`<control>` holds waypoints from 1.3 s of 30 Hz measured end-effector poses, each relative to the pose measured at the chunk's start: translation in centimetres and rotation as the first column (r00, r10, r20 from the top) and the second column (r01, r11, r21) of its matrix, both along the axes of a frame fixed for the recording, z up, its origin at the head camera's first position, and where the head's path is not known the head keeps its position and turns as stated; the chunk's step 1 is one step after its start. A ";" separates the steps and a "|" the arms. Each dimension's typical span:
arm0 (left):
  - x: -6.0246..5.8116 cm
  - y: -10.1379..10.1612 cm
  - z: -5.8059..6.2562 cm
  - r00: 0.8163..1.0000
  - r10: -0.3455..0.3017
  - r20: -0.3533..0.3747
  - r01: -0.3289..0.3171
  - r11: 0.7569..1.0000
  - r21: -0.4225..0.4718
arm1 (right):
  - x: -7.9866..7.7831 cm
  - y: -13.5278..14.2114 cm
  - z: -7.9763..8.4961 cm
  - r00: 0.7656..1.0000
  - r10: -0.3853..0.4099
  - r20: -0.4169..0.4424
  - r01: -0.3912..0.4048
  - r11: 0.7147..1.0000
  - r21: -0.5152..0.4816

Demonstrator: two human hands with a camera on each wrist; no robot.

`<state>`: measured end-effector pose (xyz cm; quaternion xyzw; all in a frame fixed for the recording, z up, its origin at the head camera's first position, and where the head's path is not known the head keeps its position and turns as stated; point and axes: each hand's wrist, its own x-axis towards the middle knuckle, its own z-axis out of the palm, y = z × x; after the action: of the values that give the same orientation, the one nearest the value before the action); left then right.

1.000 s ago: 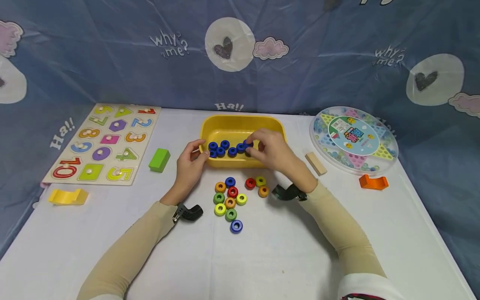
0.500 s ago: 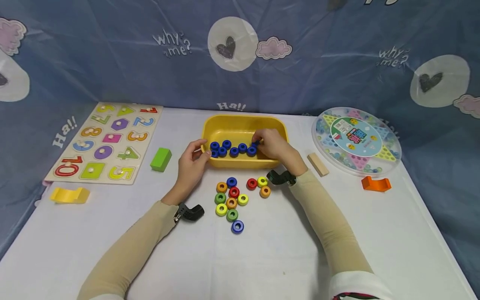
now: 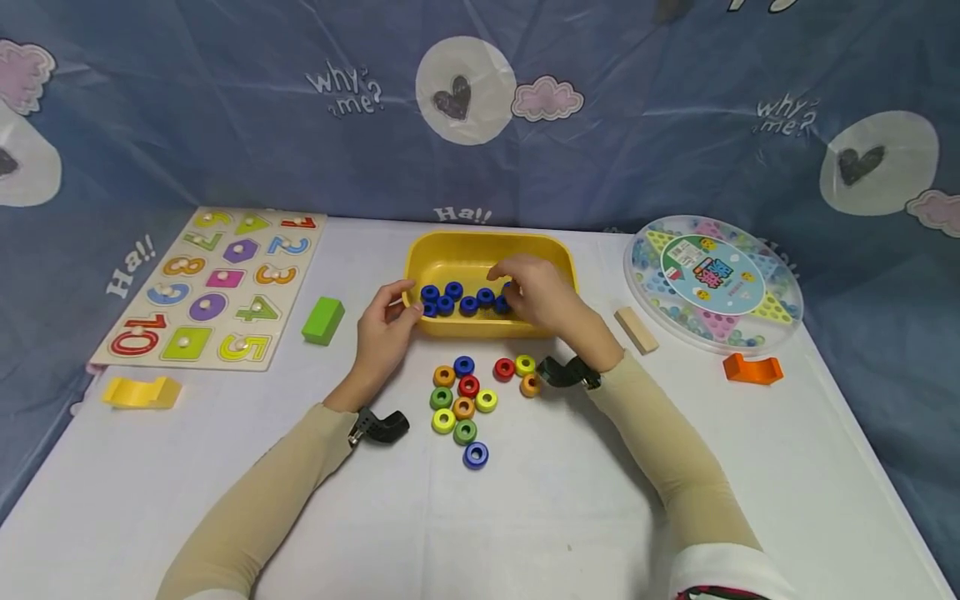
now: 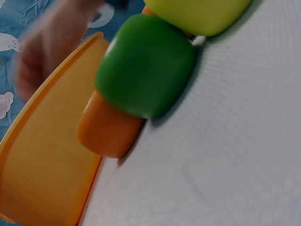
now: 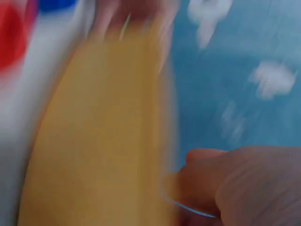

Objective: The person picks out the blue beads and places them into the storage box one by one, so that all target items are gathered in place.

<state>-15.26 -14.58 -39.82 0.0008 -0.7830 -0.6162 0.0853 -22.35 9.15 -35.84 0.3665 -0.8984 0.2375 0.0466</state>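
A yellow plastic tray (image 3: 480, 328) stands near the back of the table, with several blue ring beads (image 3: 468, 306) inside along its front side. My left hand (image 3: 384, 329) grips the tray's left rim between thumb and fingers. Over the tray's right part is my right hand (image 3: 546, 293), its index finger stretched out above the beads and no bead visible in it. Its thumb is partly hidden in the head view; the right wrist view is blurred. In front of the tray lie loose beads, among them a green bead (image 4: 148, 66) and an orange bead (image 4: 110, 125).
A number puzzle board (image 3: 202, 292), a green block (image 3: 323, 321) and a yellow arch block (image 3: 141, 392) lie to the left. On the right are a wooden block (image 3: 636, 330), a round clear game case (image 3: 712, 282) and an orange arch block (image 3: 753, 368).
My right hand reached toward the tray's right end among the blue beads, then lifted and shifted slightly left with its index finger extended. The left hand stays on the rim.
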 end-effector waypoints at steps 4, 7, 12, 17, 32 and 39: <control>-0.2 0.1 0.1 1.000 -0.003 -0.005 0.004 1.000 0.005 | 3.7 -1.4 0.9 0.971 0.239 0.018 -0.238 0.970 -0.040; -0.3 0.1 0.1 1.000 0.000 -0.007 0.000 1.000 0.004 | 5.5 -2.4 0.3 0.939 0.325 0.107 -0.330 0.943 0.032; -0.2 0.1 0.1 1.000 -0.002 0.004 0.002 1.000 0.007 | 6.0 -3.3 -1.2 0.944 0.292 0.153 -0.315 0.934 0.166; -0.2 0.1 0.0 1.000 -0.003 0.004 0.003 1.000 0.011 | 5.6 -3.4 -2.1 0.945 0.274 0.178 -0.305 0.936 0.176; -0.1 0.1 0.5 1.000 0.005 -0.003 -0.005 1.000 -0.017 | 2.9 0.5 2.1 0.980 0.190 0.059 -0.182 0.975 -0.124; 0.1 0.1 0.2 1.000 0.003 -0.003 -0.003 1.000 -0.017 | 0.6 2.8 1.6 0.996 -0.017 0.086 0.028 0.990 -0.135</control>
<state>-15.15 -14.45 -39.60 0.0005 -0.7879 -0.6095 0.0875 -21.75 11.94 -34.26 0.3419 -0.8853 0.3131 0.0362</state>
